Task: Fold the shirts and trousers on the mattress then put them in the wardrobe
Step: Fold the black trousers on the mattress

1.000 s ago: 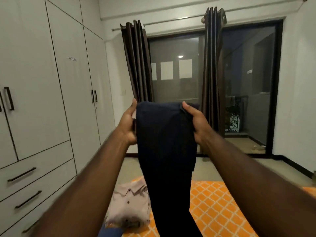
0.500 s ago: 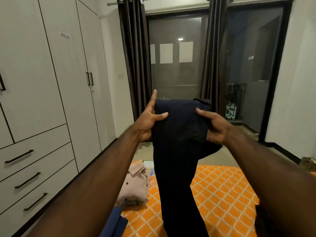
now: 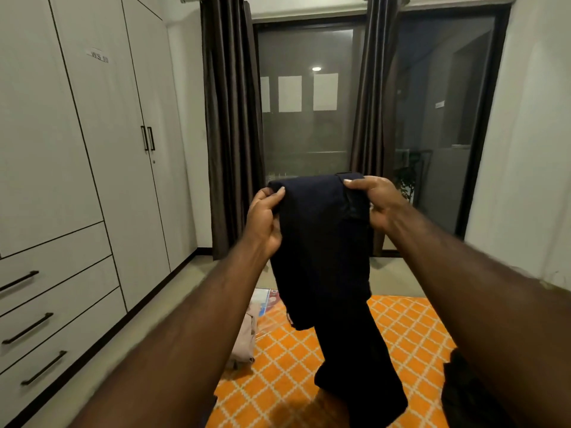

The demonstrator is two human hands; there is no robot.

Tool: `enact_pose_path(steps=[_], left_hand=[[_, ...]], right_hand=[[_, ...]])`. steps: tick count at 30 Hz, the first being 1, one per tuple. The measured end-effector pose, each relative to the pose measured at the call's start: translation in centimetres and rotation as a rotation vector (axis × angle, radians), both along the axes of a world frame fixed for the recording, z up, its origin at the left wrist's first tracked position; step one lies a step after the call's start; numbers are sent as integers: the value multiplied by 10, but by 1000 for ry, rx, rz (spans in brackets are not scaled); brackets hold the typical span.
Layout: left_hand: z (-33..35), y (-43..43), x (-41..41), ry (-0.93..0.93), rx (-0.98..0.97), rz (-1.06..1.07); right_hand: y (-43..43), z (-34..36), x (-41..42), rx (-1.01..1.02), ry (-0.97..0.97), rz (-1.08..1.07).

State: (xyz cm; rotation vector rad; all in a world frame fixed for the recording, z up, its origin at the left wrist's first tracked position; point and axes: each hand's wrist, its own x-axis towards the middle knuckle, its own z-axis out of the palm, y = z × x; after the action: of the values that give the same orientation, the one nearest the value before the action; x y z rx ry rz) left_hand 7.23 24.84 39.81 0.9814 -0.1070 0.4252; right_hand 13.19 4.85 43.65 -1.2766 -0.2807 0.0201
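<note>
Above the mattress (image 3: 411,329), centre of view:

1. Dark navy trousers (image 3: 321,242). Held up in the air and doubled over at the top edge. A shorter layer ends partway down, and the longer legs trail to the orange sheet at 6 o'clock. Probably held high so their weight straightens the legs and the edges can be matched before laying down.
2. Left hand (image 3: 264,220), at 9 o'clock of the trousers. Thumb in front, the rest curled behind, pinching the left edge.
3. Right hand (image 3: 378,202), at 3 o'clock. Fingers (image 3: 358,183) hooked over the top corner by a belt loop, closed on the cloth.
4. Pale pink shirt (image 3: 245,338), at 7 o'clock on the mattress corner. It appears folded and lies on the side towards the wardrobe (image 3: 92,149), which stands closed at 9 o'clock.
5. Further dark garment (image 3: 460,393), at 4 o'clock. Seemingly not yet folded.

Change against half a second earlier: the left forefinger, then pointing up clear of the cloth, now grips the edge. The trousers, then one long drop, now show a second, shorter layer. More of the shirt is hidden behind the left forearm.
</note>
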Motion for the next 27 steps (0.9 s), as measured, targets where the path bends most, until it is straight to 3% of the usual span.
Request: enact_pose_path(steps=[6,12,17,23,27], left_hand=[[-9,14,-14,58,431,28],[-1,16,-19,96,191,-236],[13,3,-29,137,236,-303],[43,-10,-47,34,272,-273],[52,-15,-51,5,431,4]], right_hand=[[7,7,-5,66,-73,-56],[9,26,-11,126,-117,-96],[11,37,-13,177,-143,-80],[9,48,-14,229,-137,-62],[6,48,-15,249,-129,-35]])
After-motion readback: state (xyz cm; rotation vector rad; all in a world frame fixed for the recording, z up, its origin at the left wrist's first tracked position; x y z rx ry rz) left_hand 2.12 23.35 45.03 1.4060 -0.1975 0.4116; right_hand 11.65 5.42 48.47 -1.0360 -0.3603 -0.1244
